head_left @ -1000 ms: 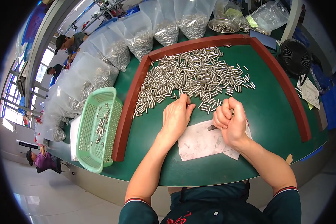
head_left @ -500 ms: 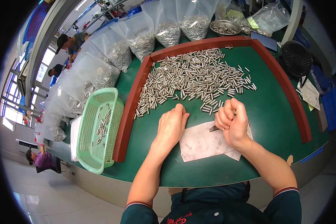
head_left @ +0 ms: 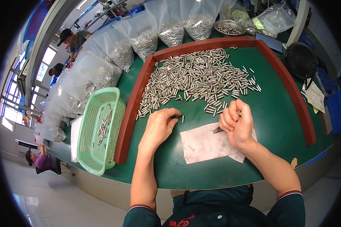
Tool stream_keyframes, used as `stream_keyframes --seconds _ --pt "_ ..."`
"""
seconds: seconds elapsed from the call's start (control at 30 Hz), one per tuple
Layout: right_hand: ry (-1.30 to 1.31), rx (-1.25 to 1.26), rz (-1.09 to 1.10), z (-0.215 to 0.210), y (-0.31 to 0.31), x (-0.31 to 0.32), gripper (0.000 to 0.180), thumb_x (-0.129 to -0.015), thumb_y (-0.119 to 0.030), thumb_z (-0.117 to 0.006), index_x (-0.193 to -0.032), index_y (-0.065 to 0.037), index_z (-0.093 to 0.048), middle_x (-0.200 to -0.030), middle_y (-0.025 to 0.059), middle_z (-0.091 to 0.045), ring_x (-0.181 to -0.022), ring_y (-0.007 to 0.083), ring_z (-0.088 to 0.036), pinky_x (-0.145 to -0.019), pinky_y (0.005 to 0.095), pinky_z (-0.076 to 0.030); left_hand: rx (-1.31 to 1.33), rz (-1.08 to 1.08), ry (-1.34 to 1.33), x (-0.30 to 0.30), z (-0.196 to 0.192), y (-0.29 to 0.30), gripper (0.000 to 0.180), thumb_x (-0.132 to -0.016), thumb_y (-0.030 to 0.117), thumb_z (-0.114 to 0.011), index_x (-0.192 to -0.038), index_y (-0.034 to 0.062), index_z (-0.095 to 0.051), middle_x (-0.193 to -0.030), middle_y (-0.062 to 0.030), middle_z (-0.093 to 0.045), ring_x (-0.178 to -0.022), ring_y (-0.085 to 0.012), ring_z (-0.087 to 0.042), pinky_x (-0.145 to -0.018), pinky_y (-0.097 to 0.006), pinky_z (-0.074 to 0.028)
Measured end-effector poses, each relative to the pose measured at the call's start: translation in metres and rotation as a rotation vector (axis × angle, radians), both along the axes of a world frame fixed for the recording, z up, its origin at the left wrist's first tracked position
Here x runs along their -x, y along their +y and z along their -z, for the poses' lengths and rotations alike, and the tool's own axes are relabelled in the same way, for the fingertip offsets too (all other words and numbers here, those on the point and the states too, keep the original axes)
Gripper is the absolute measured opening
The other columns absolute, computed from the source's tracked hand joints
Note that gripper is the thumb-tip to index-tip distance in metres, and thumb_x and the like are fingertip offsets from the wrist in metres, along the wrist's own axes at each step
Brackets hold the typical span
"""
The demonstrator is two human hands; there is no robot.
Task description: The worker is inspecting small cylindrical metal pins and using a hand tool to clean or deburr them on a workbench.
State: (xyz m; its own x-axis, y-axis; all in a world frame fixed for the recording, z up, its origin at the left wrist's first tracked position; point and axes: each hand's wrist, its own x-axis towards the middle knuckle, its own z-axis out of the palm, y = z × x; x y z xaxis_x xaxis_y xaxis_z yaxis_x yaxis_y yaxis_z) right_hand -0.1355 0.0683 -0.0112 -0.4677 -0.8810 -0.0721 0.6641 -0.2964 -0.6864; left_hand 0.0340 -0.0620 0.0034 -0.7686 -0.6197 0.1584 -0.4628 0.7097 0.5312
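A wide heap of short metal pins (head_left: 193,77) covers the far middle of the green table. My left hand (head_left: 158,128) is just in front of the heap, thumb and forefinger apart with nothing visible between them. One single metal pin (head_left: 183,119) is on the table to the right of those fingertips. My right hand (head_left: 236,125) is closed in a fist above a smudged white cloth or paper sheet (head_left: 201,145). From under its curled fingers juts a dark, flat-tipped metal tool (head_left: 217,130); the rest of that tool is hidden. Something small and shiny shows at the fist's top, too small to name.
A reddish-brown frame (head_left: 134,102) borders the heap on the left, back and right. Left of it stands a green plastic basket (head_left: 88,151) with some pins. Clear bags of pins (head_left: 140,41), a metal bowl (head_left: 229,32) and a black fan (head_left: 301,60) line the edges. Other people are at far left.
My left hand has moved left and its thumb and forefinger have parted. A single pin now shows on the table beside it. My right hand has stayed in place.
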Motion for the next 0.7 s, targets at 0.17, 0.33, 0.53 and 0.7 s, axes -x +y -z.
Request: stream_keyframes --seconds 0.17,0.33,0.53,0.7 --pt "-0.010 -0.010 0.001 0.000 0.000 0.002 0.033 -0.085 -0.023 -0.029 -0.054 -0.012 -0.026 -0.041 -0.0012 -0.023 -0.036 0.0077 -0.017 -0.035 0.0236 -0.017 -0.055 -0.010 -0.125 0.008 -0.010 0.009 0.020 -0.068 0.001 -0.061 -0.088 0.0032 -0.061 -0.063 -0.0114 -0.055 -0.054 -0.0217 -0.052 -0.054 -0.032 -0.041" --pt "-0.020 -0.019 0.004 -0.001 -0.001 0.001 0.033 -0.085 -0.023 -0.029 -0.054 -0.012 -0.026 -0.040 -0.0013 -0.022 -0.036 0.0077 -0.017 -0.035 0.0236 -0.017 0.071 0.140 -0.009 0.010 0.003 0.009 0.020 -0.070 0.002 -0.060 -0.089 0.0044 -0.062 -0.070 -0.0114 -0.057 -0.062 -0.0271 -0.056 -0.057 -0.034 -0.043" --pt "-0.024 -0.028 0.004 -0.003 -0.001 0.001 0.033 -0.085 -0.023 -0.029 -0.054 -0.012 -0.026 -0.040 -0.0012 -0.022 -0.036 0.0078 -0.017 -0.035 0.0236 -0.017 -0.014 0.135 0.010 0.014 0.005 0.014 0.012 -0.072 0.005 -0.061 -0.084 0.0019 -0.060 -0.065 -0.0093 -0.054 -0.055 -0.0203 -0.051 -0.053 -0.029 -0.040" --pt "-0.029 -0.029 0.018 -0.002 0.000 0.001 0.033 -0.085 -0.023 -0.029 -0.054 -0.012 -0.026 -0.040 -0.0011 -0.023 -0.036 0.0078 -0.017 -0.035 0.0236 -0.017 -1.083 0.067 0.571 0.015 0.008 0.010 0.008 -0.077 0.005 -0.058 -0.077 0.0041 -0.050 -0.061 0.0031 -0.042 -0.050 -0.0048 -0.032 -0.046 -0.019 -0.028"
